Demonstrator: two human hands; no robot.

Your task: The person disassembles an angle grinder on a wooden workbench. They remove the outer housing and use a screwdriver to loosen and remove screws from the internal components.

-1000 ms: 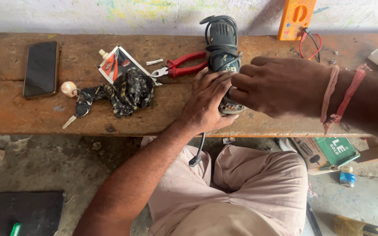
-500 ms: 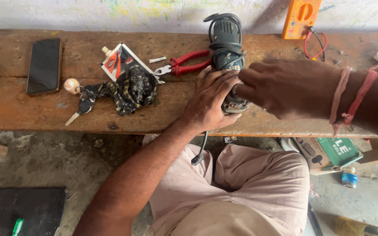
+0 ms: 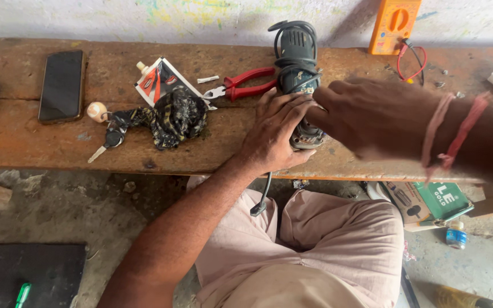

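Note:
A dark green power tool (image 3: 296,54) with its cable wrapped round the body lies on the wooden bench (image 3: 41,145), its metal head end (image 3: 308,136) toward me. My left hand (image 3: 276,128) grips the tool's near end from the left. My right hand (image 3: 372,117), with red threads round the wrist, covers the same end from the right, fingers on the tool. Red-handled pliers (image 3: 245,82) lie just left of the tool.
On the bench: a black phone (image 3: 62,85), keys with a round fob (image 3: 105,128), a dirty black rag (image 3: 172,117), a small glue packet (image 3: 156,80), an orange multimeter (image 3: 394,25) with red lead. A green box (image 3: 440,199) and bottle lie on the floor.
Both hands stay on the tool's near end; the right hand has shifted slightly and the view has moved a little.

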